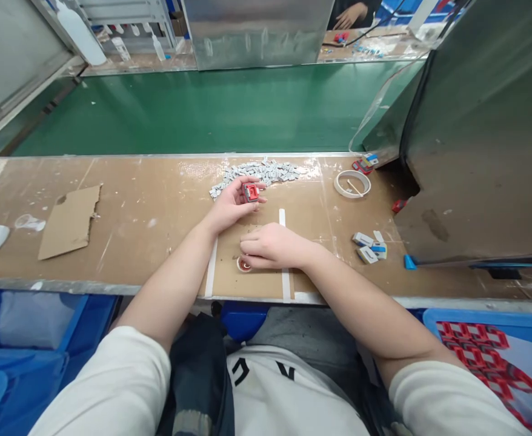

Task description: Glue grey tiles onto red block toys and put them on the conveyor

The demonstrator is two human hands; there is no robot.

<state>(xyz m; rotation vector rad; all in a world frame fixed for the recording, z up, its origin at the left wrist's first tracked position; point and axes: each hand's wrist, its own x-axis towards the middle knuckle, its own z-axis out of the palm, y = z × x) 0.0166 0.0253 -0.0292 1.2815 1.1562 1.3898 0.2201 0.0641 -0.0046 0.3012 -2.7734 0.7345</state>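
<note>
Broadly, the green conveyor belt (pixel 211 109) runs flat and matte behind the brown desk (pixel 148 206), whose hardboard surface is scuffed and marked with white tape strips. A torn cardboard piece (pixel 68 221) lies flat toward the left end, well apart from the work. The pile of small grey parts (pixel 266 172), blocky and loose, sits just behind the left hand (pixel 232 206). That hand is curled, pinching a small red square part (pixel 250 192) between thumb and fingertips above the desk. The right hand (pixel 270 247) rests knuckles-up on the desk, fingertips pressed on a small round ring-shaped piece (pixel 243 264) near the front edge. A roll of white tape (pixel 352 183) lies to the right. Risk: the ring sits close to the edge, so a sliding fingertip could push it off; the red part, held only at the fingertips, could slip into the grey pile.
</note>
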